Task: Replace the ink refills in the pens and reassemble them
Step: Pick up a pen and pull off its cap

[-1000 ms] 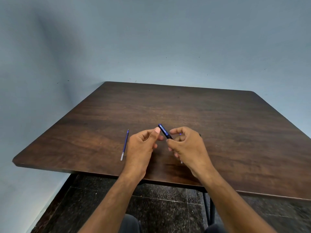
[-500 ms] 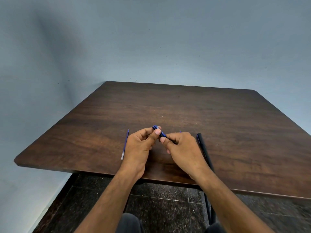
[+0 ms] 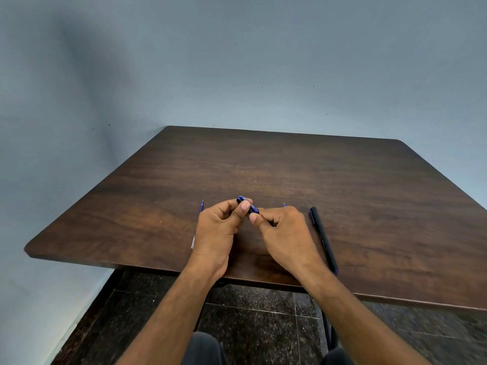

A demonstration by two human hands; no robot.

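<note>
A short blue pen (image 3: 248,205) is held low over the near middle of the wooden table (image 3: 342,193). My left hand (image 3: 220,227) pinches its far end between thumb and fingers. My right hand (image 3: 283,233) grips its near end, most of which is hidden inside the fist. A thin blue ink refill (image 3: 201,206) lies on the table behind my left hand, largely covered by it. A black pen (image 3: 323,238) lies on the table just right of my right hand. A small blue tip (image 3: 284,205) peeks out beyond my right knuckles.
The table's front edge (image 3: 395,299) runs just under my wrists. A grey wall stands behind the table. Dark tiled floor (image 3: 263,312) and my knees show below.
Both hands have lowered toward the table and closed together on the blue pen. My right hand has shifted left, uncovering the black pen on the table.
</note>
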